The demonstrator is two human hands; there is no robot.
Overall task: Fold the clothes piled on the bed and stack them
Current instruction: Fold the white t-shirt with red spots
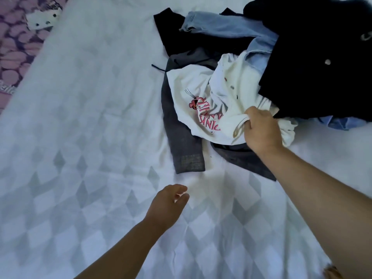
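- Soft, even daylight fills the room, bright overall with a cool bluish cast
- The white bed cover [84, 117] is close to washed out, its diamond pattern faint in the upper left
- Shadows are weak: only a pale grey smudge lies on the cover just above the left hand [171, 200]
- The black garment [314, 73] at upper right is so dark that its folds barely show
- The left hand's fingers are smeared by motion blur; the right hand [261, 129] is a little sharper
- The picture is soft and compressed throughout, and the wide lens bends and stretches the forearms toward the bottom edge
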